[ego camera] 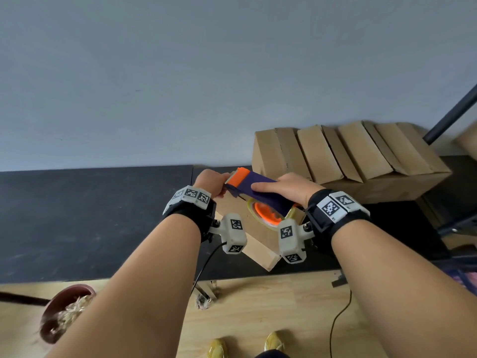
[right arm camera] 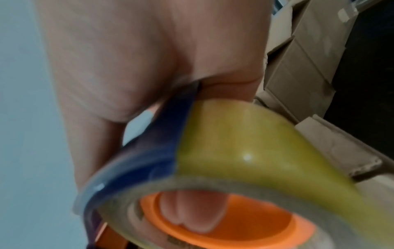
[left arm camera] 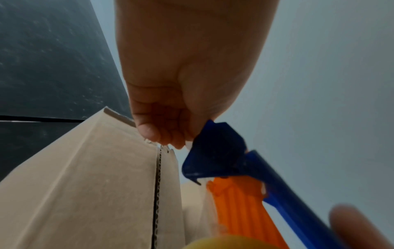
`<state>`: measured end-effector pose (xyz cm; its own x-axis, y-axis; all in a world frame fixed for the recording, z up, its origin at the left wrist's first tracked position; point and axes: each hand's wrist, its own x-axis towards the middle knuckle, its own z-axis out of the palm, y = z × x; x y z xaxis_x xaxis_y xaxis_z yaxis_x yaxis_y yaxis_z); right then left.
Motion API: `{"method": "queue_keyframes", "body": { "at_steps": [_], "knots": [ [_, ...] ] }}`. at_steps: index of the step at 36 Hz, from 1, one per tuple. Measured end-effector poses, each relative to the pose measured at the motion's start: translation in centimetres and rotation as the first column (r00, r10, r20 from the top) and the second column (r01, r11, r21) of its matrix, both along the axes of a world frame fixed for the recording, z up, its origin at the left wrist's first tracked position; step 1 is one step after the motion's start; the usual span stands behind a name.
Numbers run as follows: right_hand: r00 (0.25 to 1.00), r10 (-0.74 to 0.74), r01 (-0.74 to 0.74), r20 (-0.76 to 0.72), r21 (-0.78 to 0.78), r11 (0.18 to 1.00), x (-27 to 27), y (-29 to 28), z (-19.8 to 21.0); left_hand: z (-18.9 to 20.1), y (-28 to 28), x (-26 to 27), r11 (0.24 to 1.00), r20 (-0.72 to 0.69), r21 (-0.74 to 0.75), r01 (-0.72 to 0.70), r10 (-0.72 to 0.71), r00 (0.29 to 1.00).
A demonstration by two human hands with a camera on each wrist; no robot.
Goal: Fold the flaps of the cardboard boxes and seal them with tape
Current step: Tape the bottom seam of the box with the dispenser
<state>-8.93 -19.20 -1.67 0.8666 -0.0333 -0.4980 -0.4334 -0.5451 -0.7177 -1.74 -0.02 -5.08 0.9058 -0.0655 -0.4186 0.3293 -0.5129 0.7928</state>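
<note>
Grey wall behind a black desk (ego camera: pixel 90 218). Cardboard box (ego camera: pixel 258 236) lies on the desk beneath both hands. Right hand (ego camera: pixel 289 188) grips the blue-and-orange tape dispenser (ego camera: pixel 260 188) above the box, fingertips inside the roll's core. Left hand (ego camera: pixel 211 183) pinches at the dispenser's front end. Stacked boxes (ego camera: pixel 348 156) stand behind.

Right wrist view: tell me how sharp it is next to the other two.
Right wrist: the softest, tape roll smeared, one glare spot on it. Left wrist: dim, box fairly crisp, dispenser slightly blurred. Head: evenly lit, sharp in the middle.
</note>
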Motion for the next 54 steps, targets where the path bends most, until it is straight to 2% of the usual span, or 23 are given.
{"method": "queue_keyframes", "body": {
  "at_steps": [8,11,13,17,22,24,28,38,47,54],
  "knots": [
    [1.000,0.000,0.000,-0.001,-0.084,0.996,0.4,0.0,1.6,0.2,-0.6,0.1,0.997,0.056,0.066,-0.042,0.038,0.998],
    [1.000,0.008,-0.011,-0.017,-0.138,0.990,0.1,-0.5,2.1,0.5,0.4,0.6,0.958,0.172,0.283,-0.048,-0.001,0.985],
    [0.999,0.015,-0.021,-0.035,-0.170,0.985,-0.2,-1.0,2.1,1.0,1.5,1.1,0.947,0.171,0.306,-0.091,0.040,0.985],
    [0.998,-0.007,-0.003,-0.056,-0.173,0.985,-0.6,-1.2,1.7,1.2,2.4,1.5,0.955,0.177,0.259,-0.142,0.097,0.979],
    [0.997,-0.028,0.013,-0.072,-0.208,0.978,-0.5,-0.7,0.7,-0.1,1.7,1.5,0.986,0.050,-0.040,-0.163,0.165,0.985],
    [0.997,-0.029,0.013,-0.074,-0.219,0.976,-0.3,-0.6,0.4,-0.7,1.4,1.7,0.978,0.025,-0.078,-0.193,0.196,0.980],
    [0.996,-0.013,-0.008,-0.087,-0.236,0.972,0.1,-0.3,0.4,-2.0,1.4,2.0,0.991,0.067,0.055,-0.126,0.122,0.990],
    [0.994,0.039,-0.068,-0.099,-0.314,0.947,1.6,0.8,0.6,-3.7,1.4,3.0,0.975,0.118,0.216,-0.044,0.019,0.993],
    [0.992,0.052,-0.090,-0.118,-0.337,0.937,2.3,1.3,0.2,-5.1,1.4,3.6,0.946,0.075,0.324,-0.018,-0.006,0.997],
    [0.990,0.058,-0.100,-0.128,-0.347,0.933,2.4,1.3,0.0,-6.2,1.3,4.0,0.943,0.056,0.333,-0.022,0.004,0.998]
  ]
}}
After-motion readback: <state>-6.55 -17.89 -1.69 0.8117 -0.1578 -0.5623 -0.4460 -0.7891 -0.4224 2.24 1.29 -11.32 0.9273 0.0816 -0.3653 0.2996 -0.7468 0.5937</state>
